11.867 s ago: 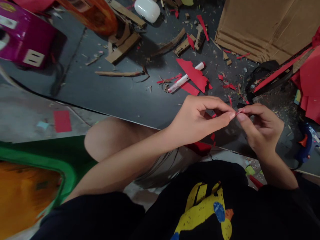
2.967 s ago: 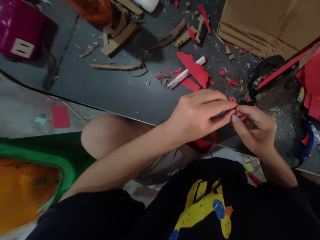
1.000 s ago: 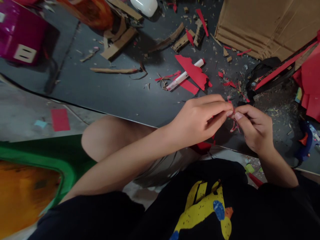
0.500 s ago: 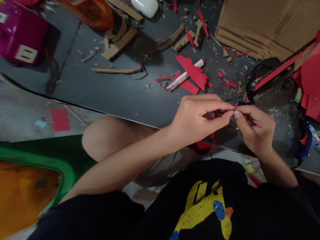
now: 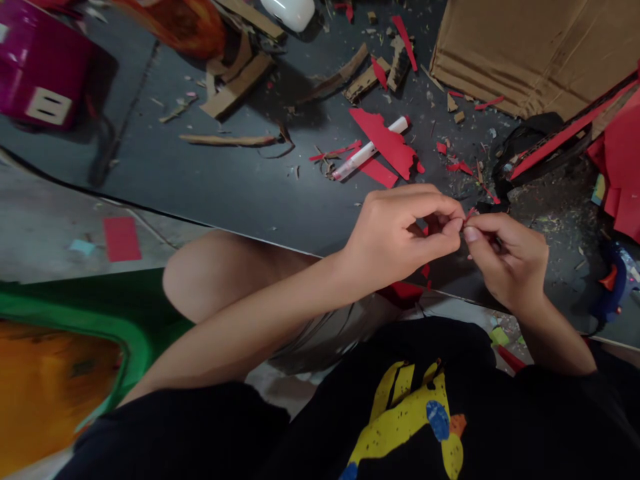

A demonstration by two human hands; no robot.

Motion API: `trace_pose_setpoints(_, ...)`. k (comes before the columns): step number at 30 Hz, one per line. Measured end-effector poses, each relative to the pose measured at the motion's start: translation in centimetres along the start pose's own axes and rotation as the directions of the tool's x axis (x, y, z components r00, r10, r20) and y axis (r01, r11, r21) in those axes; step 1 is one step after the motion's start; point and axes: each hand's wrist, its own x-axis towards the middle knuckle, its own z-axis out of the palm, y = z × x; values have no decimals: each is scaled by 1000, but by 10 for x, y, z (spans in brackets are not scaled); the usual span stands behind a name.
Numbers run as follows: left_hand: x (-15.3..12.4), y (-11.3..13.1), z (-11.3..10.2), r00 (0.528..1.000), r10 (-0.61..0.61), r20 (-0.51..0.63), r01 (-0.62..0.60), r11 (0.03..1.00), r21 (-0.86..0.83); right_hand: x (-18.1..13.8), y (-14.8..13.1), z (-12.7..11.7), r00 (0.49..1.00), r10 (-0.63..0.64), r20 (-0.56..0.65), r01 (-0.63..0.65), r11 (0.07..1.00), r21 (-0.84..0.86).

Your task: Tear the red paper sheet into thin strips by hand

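My left hand (image 5: 403, 223) and my right hand (image 5: 510, 257) meet fingertip to fingertip over the table's front edge. Between them shows a thin red paper strip (image 5: 469, 215), pinched by thumb and forefinger on each side; most of it is hidden by the fingers. More red bits hang behind my left fingers. Beyond my hands a white marker (image 5: 355, 163) with a red cap lies slantwise, partly under a torn piece of red paper (image 5: 384, 141).
A cardboard sheet (image 5: 535, 53) lies at the back right, near red paper (image 5: 623, 173). At right is a blue tool (image 5: 617, 283). Cardboard scraps (image 5: 237, 87) and a magenta box (image 5: 43, 67) stand left. A green stool (image 5: 145, 333) is at lower left.
The fingers of my left hand have curled in more and drawn slightly left. My right hand has shifted a little left too, and more of the red strip shows.
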Motion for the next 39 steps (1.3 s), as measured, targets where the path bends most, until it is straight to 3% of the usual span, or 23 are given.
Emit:
trace_pose_setpoints(10,4,0,-7,997,-27,-77,27,1000,-1,-1,-3,-5,964,257,64,-265,937,228)
trace_pose_setpoints(16,5,-6,-10,992,99,-82,-93,993,75,-1,-1,-7,947,301,112,-321,875,362)
trace_pose_setpoints(21,6,-10,-10,964,266,29,-267,958,99,-1,3,-7,931,318,179,-365,808,462)
trace_pose_setpoints(23,6,-10,-11,960,264,95,-271,959,84,0,5,-7,914,328,241,-407,739,537)
trace_pose_setpoints(27,6,-8,-11,970,173,170,-185,981,63,1,7,-7,878,361,316,-479,644,597)
trace_pose_setpoints(32,7,-4,-14,980,37,198,-27,998,-51,2,6,-7,837,381,393,-546,634,548)
trace_pose_setpoints(35,10,-3,-17,959,-59,278,99,986,-133,3,2,-7,855,347,387,-508,712,485)
trace_pose_setpoints(39,13,-7,-20,896,-145,421,266,933,-244,4,-4,-8,913,288,290,-376,870,318)
